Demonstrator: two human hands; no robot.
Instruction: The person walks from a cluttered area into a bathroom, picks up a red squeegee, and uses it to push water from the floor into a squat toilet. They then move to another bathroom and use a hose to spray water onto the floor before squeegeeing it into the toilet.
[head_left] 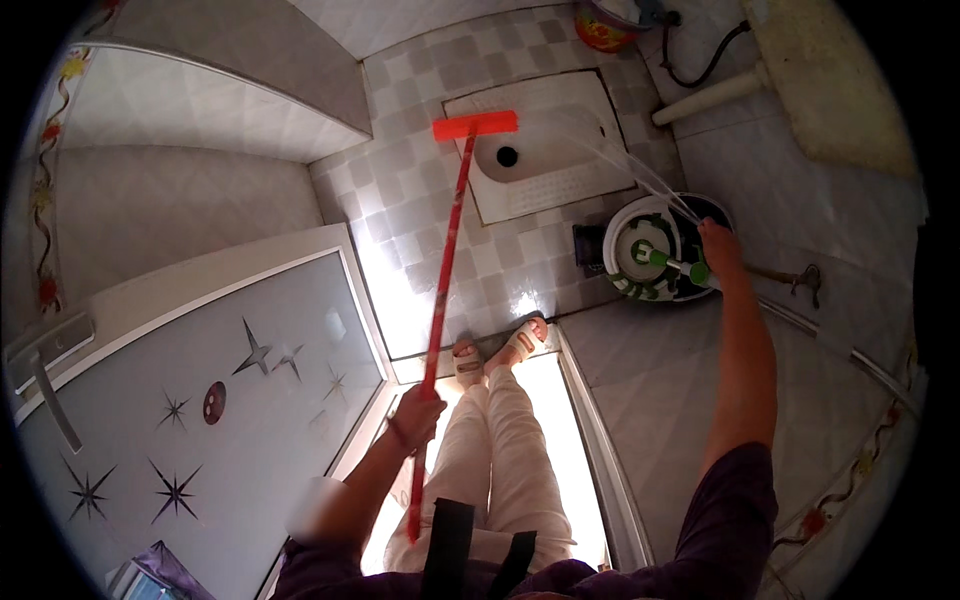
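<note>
My left hand [415, 417] is wrapped round the long red handle of a floor squeegee [452, 250]. Its orange-red head [475, 125] lies across the left rim of a squat toilet [540, 180] set in the tiled floor. On the right, my right hand [718, 248] is closed above a round mop bucket [615, 215]. Thin streams of water [640, 170] fly from it toward the toilet. A brownish hose [765, 272] runs from a wall tap [806, 284] toward this hand; its end is hidden by my fingers.
A spin mop with a green joint [660, 258] stands in the bucket, its pole [790, 315] leaning right. A colourful bucket [605, 28] and a pale pipe [710, 97] are at the back. A frosted door [230, 400] stands open at left. My sandalled feet [528, 338] are at the doorway.
</note>
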